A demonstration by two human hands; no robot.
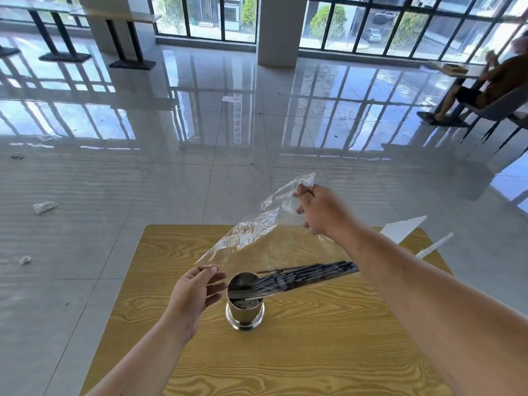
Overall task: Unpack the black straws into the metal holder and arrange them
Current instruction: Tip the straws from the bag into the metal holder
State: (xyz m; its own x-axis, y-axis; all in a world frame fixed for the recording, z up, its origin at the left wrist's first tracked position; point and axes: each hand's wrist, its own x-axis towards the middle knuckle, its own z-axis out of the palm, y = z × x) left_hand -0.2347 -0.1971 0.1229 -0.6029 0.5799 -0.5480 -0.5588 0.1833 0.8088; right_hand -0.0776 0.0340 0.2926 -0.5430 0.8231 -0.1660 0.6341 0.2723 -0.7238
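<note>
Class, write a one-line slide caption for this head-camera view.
Right hand lifts the clear bag as black straws slide toward the metal holder, left hand beside it.

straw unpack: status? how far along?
Done: little; metal holder stands upright on the table, its perforated bottom bare. In hand: right hand lifts the clear bag; left hand open beside the holder; black straws sliding toward its rim. Left: seating and arranging them.

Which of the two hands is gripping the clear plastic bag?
The right hand, raised and closed on the clear plastic bag. The left hand hangs open beside the metal holder.
</note>
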